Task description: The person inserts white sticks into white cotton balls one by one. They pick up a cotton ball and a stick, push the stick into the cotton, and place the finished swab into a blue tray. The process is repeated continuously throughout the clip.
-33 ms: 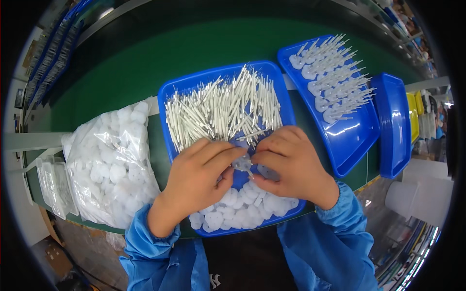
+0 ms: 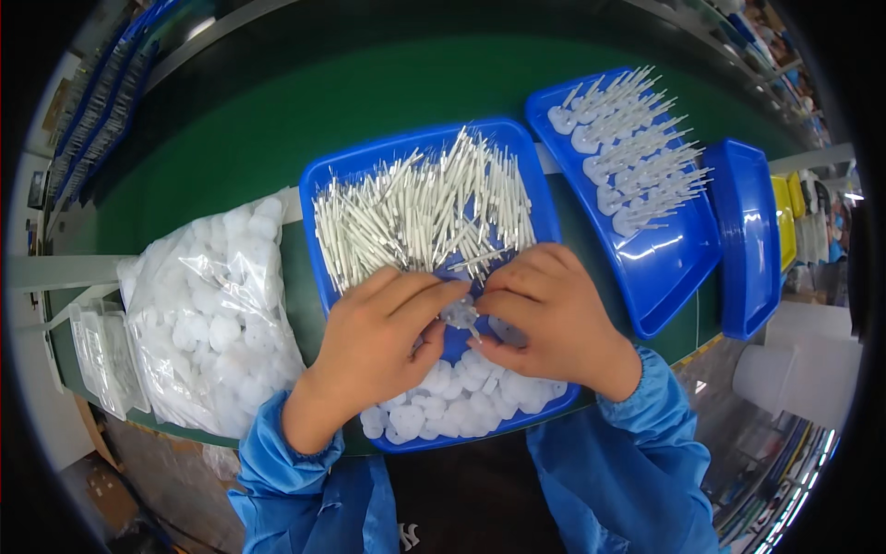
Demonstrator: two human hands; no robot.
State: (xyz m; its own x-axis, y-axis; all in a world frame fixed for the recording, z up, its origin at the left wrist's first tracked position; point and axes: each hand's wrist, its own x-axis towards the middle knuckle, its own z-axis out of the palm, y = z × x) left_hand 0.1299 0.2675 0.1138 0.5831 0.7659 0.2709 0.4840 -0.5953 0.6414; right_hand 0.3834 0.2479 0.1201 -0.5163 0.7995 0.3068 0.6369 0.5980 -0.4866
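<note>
Over the middle of a blue tray (image 2: 550, 217), my left hand (image 2: 374, 337) pinches a small translucent plastic disc (image 2: 459, 314) between thumb and fingers. Across from it, my right hand (image 2: 558, 319) is closed at the same disc, its fingertips by a thin pale pin (image 2: 474, 333) there. Another translucent disc (image 2: 507, 331) shows under my right palm; whether it is held, I cannot tell. Beyond my hands lies a heap of thin white rods with wire-like ends (image 2: 425, 203). A pile of white translucent discs (image 2: 461, 397) fills the tray's near end.
At the right, a second blue tray (image 2: 657, 291) holds rows of discs with upright rods (image 2: 637, 157). Stacked blue trays (image 2: 752, 240) stand beside it. A clear bag of white discs (image 2: 217, 314) lies left, next to clear plastic packs (image 2: 103, 355). The green table (image 2: 249, 120) extends behind.
</note>
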